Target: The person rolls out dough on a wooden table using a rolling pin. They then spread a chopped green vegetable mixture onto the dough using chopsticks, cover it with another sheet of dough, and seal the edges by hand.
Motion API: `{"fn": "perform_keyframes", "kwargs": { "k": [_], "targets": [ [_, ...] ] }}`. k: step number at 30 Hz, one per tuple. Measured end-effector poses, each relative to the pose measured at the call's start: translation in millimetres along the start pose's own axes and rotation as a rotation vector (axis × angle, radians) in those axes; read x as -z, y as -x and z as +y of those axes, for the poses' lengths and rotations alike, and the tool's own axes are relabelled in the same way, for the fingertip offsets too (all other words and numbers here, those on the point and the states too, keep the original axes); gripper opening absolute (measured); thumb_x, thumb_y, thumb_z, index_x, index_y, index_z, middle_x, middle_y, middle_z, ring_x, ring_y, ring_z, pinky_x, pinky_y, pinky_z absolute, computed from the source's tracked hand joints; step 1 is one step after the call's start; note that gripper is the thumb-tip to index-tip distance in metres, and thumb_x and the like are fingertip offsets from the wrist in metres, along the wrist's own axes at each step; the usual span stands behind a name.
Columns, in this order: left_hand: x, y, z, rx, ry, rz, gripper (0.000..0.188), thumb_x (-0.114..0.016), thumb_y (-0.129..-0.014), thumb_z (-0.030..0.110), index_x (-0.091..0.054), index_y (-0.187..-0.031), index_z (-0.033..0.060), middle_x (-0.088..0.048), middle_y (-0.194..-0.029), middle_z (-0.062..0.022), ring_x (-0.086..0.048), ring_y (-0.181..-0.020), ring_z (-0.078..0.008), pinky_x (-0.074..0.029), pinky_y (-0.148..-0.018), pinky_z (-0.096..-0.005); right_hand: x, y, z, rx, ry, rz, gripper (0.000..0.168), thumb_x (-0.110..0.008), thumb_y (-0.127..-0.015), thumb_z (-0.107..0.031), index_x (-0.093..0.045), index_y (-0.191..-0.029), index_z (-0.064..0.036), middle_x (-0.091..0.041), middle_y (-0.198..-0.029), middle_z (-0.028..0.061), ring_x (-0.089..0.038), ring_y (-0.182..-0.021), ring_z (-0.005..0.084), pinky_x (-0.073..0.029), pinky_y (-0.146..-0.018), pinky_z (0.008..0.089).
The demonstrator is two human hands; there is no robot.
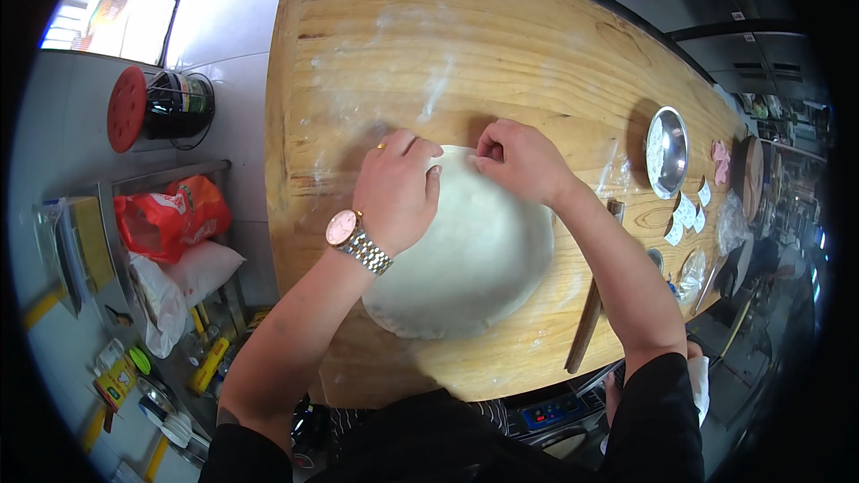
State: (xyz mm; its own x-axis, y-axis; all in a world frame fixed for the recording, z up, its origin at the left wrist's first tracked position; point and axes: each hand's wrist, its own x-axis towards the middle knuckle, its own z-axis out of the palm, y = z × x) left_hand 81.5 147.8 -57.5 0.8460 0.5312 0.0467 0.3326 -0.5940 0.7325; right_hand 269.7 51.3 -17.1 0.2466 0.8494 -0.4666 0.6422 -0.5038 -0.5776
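A large, roughly round sheet of pale dough (470,261) lies on the floured wooden worktable (376,33) before me. My left hand (399,191), with a ring and a metal wristwatch (342,227) on that arm, is at the sheet's far left edge, fingers curled at the rim. At the far right edge, my right hand (520,157) pinches the rim between thumb and curled fingers. The dough's far edge shows between the two hands. A wooden rolling pin (585,322) lies to the right of the dough, partly hidden under my right forearm.
A metal bowl with flour (666,152) stands on the right, near several paper slips (684,210), plastic bags (691,275) and a pink cloth (720,162). Left of the table, a rack holds a red bag (174,218). Part of another person shows at lower right.
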Motion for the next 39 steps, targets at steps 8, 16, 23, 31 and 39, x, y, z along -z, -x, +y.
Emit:
{"fn": "perform_keyframes", "kwargs": {
  "k": [8,16,23,31,39],
  "targets": [
    [-2,-34,3,-0.09,-0.018,-0.223,0.013,-0.066,-0.085,0.007,-0.066,-0.098,0.0056,-0.06,-0.102,-0.0096,-0.058,-0.097,-0.0307,-0.045,-0.088,-0.0426,-2,8,15,0.062,-0.07,0.023,0.012,-0.068,-0.084,-0.012,-0.062,-0.093,-0.006,-0.062,-0.095,0.0092,-0.064,-0.089,0.0262,-0.052,-0.077,0.0357],
    [-6,-43,-11,-0.076,0.028,-0.265,0.012,-0.068,-0.084,0.011,-0.065,-0.096,0.0081,-0.067,-0.079,-0.0085,-0.063,-0.084,-0.0297,-0.046,-0.083,-0.0435,-12,-4,15,0.067,-0.183,0.02,0.013,-0.067,-0.087,-0.014,-0.064,-0.096,-0.005,-0.064,-0.099,0.0103,-0.065,-0.089,0.0289,-0.052,-0.078,0.0386],
    [32,-15,-19,0.057,-0.002,-0.211,0.008,-0.07,-0.083,0.011,-0.065,-0.085,0.0052,-0.067,-0.078,-0.0109,-0.062,-0.078,-0.0322,-0.047,-0.076,-0.0432,-11,-9,13,-0.042,-0.225,-0.024,0.012,-0.066,-0.09,-0.015,-0.065,-0.097,-0.004,-0.066,-0.094,0.0113,-0.064,-0.085,0.0276,-0.051,-0.076,0.0377],
    [19,-6,-23,0.132,-0.128,-0.005,0.002,-0.068,-0.083,0.006,-0.066,-0.082,0.0075,-0.064,-0.077,-0.0104,-0.061,-0.076,-0.0323,-0.045,-0.076,-0.0446,-19,-16,11,0.005,-0.176,0.076,0.009,-0.067,-0.088,-0.009,-0.063,-0.093,-0.002,-0.063,-0.087,0.0094,-0.06,-0.074,0.0218,-0.05,-0.069,0.0334],
    [17,6,-26,-0.059,-0.21,-0.009,0.03,-0.065,-0.078,0.003,-0.074,-0.103,0.0185,-0.056,-0.097,-0.005,-0.06,-0.089,-0.0246,-0.042,-0.078,-0.0402,-27,-15,8,0.255,0.168,0.383,0.023,-0.072,-0.087,-0.024,-0.06,-0.099,-0.008,-0.059,-0.098,0.0086,-0.061,-0.085,0.0298,-0.05,-0.073,0.0411]
  ]
}}
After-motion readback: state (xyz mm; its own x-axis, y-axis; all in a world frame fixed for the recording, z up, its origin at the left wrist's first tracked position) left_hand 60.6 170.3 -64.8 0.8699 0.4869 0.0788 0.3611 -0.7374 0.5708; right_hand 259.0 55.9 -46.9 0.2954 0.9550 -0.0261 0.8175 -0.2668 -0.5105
